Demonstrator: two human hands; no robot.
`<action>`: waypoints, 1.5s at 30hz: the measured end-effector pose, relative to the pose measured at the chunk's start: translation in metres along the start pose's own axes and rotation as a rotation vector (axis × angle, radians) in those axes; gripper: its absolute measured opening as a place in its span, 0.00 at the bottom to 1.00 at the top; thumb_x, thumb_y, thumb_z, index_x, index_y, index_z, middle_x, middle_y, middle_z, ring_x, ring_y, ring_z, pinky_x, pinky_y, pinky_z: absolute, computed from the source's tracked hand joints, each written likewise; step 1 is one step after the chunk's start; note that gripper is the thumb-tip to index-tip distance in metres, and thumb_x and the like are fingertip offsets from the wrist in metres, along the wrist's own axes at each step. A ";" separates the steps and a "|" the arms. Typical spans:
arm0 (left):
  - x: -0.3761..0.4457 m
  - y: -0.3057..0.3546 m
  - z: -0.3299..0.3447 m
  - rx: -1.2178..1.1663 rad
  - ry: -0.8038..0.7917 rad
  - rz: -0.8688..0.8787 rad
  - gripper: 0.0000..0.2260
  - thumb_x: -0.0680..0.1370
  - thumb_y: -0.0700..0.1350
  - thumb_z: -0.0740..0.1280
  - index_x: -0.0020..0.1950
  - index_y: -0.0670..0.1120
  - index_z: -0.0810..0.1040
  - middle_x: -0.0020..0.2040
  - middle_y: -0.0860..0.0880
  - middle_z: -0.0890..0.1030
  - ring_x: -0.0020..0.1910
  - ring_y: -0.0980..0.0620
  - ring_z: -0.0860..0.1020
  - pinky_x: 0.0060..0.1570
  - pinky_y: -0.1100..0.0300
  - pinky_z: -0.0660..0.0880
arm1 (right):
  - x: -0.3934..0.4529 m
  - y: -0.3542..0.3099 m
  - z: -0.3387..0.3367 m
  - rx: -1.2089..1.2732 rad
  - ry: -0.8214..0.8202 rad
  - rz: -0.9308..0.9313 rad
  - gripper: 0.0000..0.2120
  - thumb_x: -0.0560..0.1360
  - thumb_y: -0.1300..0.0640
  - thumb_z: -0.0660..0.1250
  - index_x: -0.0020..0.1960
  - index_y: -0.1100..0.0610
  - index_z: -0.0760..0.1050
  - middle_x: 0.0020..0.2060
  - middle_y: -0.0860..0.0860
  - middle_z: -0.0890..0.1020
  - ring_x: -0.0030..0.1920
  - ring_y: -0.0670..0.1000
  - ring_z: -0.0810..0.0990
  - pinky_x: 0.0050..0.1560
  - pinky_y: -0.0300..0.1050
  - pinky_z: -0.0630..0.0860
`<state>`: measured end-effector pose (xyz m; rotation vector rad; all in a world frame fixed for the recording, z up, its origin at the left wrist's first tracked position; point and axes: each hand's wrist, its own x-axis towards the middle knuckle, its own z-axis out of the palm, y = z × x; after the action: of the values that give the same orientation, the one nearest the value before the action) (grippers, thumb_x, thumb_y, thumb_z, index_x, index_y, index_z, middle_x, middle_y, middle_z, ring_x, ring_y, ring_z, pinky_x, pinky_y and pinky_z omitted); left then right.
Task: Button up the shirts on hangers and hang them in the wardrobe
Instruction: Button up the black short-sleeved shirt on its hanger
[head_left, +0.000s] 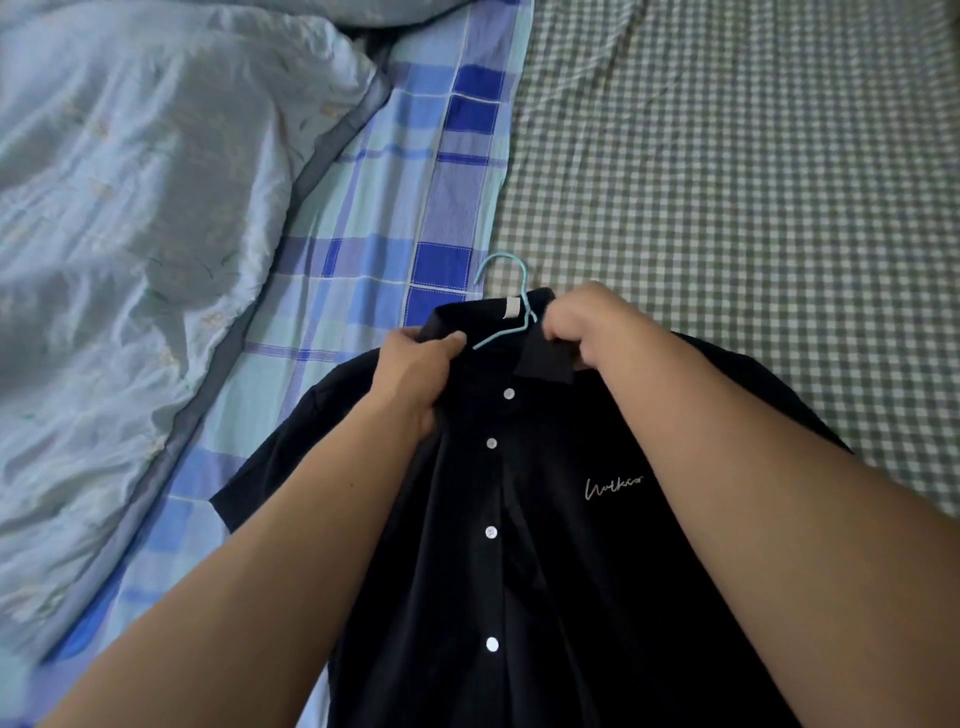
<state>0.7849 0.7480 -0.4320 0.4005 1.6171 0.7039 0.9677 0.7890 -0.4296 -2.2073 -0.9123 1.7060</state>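
Two bare forearms reach forward over a dark navy shirt (545, 519) lying front-up on a bed, its white buttons (491, 532) fastened down the middle. The left hand (410, 374) grips the collar's left side, fingers curled into the fabric. The right hand (582, 322) pinches the collar's right side. A light blue hanger (506, 291) pokes out of the neck. Beyond lie a blue plaid sheet (395, 218), a green checked sheet (727, 182) and a pale rumpled quilt (140, 208).

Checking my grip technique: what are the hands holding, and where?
Both grip the dark shirt at its collar: left hand on the left side, right hand on the right.
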 end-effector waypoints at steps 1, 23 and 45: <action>0.004 0.003 0.001 -0.119 -0.027 -0.004 0.15 0.77 0.39 0.74 0.61 0.39 0.77 0.51 0.37 0.86 0.47 0.39 0.86 0.47 0.39 0.83 | 0.004 0.003 -0.010 0.138 0.002 0.037 0.13 0.75 0.72 0.63 0.55 0.62 0.78 0.54 0.59 0.83 0.49 0.57 0.84 0.50 0.57 0.84; -0.027 -0.107 0.014 0.730 0.085 0.525 0.13 0.79 0.37 0.66 0.62 0.47 0.81 0.55 0.52 0.81 0.52 0.53 0.81 0.55 0.60 0.76 | -0.040 0.128 0.081 -0.580 0.504 -0.583 0.18 0.72 0.58 0.75 0.58 0.58 0.73 0.53 0.55 0.78 0.51 0.57 0.78 0.53 0.48 0.73; -0.042 -0.074 0.009 0.025 -0.219 0.004 0.02 0.77 0.35 0.73 0.48 0.37 0.84 0.37 0.45 0.83 0.38 0.53 0.82 0.45 0.61 0.82 | -0.065 0.118 0.046 0.375 0.026 -0.130 0.05 0.77 0.59 0.73 0.52 0.53 0.82 0.47 0.53 0.86 0.50 0.51 0.86 0.56 0.50 0.82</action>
<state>0.8113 0.6682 -0.4485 0.4819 1.4190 0.6209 0.9560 0.6490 -0.4517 -1.8794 -0.6490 1.6290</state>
